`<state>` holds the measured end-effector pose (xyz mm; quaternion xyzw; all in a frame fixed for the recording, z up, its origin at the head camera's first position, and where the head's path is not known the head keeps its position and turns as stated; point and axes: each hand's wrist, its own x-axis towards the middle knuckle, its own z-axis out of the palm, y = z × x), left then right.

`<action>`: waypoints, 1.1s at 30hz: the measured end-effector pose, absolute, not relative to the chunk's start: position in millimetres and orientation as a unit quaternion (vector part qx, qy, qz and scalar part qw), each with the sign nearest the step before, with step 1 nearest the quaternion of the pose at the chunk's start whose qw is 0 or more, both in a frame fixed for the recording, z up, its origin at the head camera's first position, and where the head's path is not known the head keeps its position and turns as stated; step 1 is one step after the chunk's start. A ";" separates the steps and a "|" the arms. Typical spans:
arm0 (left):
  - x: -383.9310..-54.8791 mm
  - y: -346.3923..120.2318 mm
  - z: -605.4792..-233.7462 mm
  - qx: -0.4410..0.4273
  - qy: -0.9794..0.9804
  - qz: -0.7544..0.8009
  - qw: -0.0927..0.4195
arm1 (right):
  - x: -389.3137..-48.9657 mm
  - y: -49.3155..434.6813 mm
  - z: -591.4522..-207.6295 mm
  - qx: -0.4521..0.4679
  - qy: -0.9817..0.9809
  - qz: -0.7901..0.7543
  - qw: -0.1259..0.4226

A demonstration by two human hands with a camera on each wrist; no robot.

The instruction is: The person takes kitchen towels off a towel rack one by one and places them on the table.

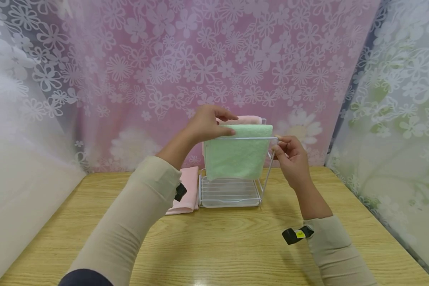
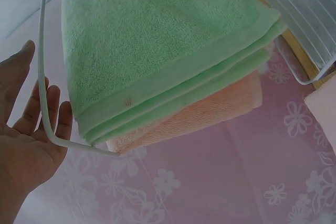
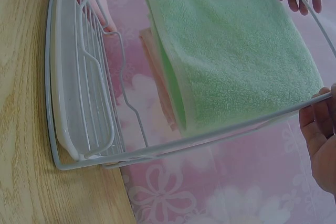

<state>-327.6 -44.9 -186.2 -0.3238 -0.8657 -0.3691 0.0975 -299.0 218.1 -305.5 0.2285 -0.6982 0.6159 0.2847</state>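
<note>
At the upper right corner of the white wire rack, I see the person's right hand pinching the bar, thumb and bent fingers closed on it. By the rack's upper left corner I find the left hand, thumb and fingers spread well apart, with the wire loop passing between my wrist view and those fingers (whether skin meets metal or cloth there, I cannot tell).

Between the two hands, the folded green towel hangs in the upper part of the rack, just behind its front top bar; the cloth hides whatever carries it. Its lower edge stays clear of the wire shelf at the rack's base. Just behind the green one, farther back on the rack, I make out a peach towel, mostly covered.

Under the wires at the bottom of the rack sits a shallow white tray. Just left of the rack, a pink towel lies folded on the wood-grain table, which bears the rack as well.

Nearer to me than the rack come two beige sleeves, each with a small black device at the cuff. Beyond the rack, a pink curtain with white flowers fills my view.
</note>
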 end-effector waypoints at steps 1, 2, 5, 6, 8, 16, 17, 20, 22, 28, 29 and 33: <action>-328.8 -44.0 -186.6 -0.325 -0.867 -0.365 0.099 | -299.0 218.1 -305.5 0.229 -0.698 0.616 0.285; -330.2 -43.2 -187.2 -0.325 -0.868 -0.361 0.101 | -299.0 218.0 -305.6 0.229 -0.697 0.617 0.284; -334.4 -41.2 -188.4 -0.318 -0.876 -0.348 0.105 | -299.1 217.9 -305.6 0.229 -0.696 0.619 0.284; -335.7 -40.7 -188.5 -0.315 -0.879 -0.343 0.105 | -299.2 218.1 -305.6 0.229 -0.696 0.619 0.284; -337.9 -39.8 -188.5 -0.307 -0.885 -0.335 0.103 | -299.6 218.2 -305.5 0.228 -0.696 0.618 0.285; -347.2 -38.8 -189.3 -0.283 -0.902 -0.311 0.095 | -300.1 218.0 -304.4 0.229 -0.697 0.616 0.288; -348.2 -38.7 -189.7 -0.283 -0.903 -0.308 0.091 | -299.8 217.8 -304.3 0.229 -0.697 0.615 0.288; -350.4 -37.9 -190.7 -0.287 -0.906 -0.301 0.080 | -298.7 217.3 -303.9 0.229 -0.699 0.613 0.289; -351.7 -37.2 -191.2 -0.290 -0.906 -0.300 0.072 | -298.0 217.0 -303.7 0.228 -0.702 0.609 0.291; -354.0 -33.8 -190.6 -0.293 -0.908 -0.294 0.063 | -297.6 216.5 -303.7 0.226 -0.706 0.605 0.291; -354.2 -33.0 -190.2 -0.294 -0.908 -0.293 0.062 | -297.8 216.5 -303.9 0.227 -0.705 0.606 0.291; -355.2 -29.0 -188.6 -0.299 -0.905 -0.298 0.058 | -299.0 216.9 -304.7 0.227 -0.704 0.606 0.292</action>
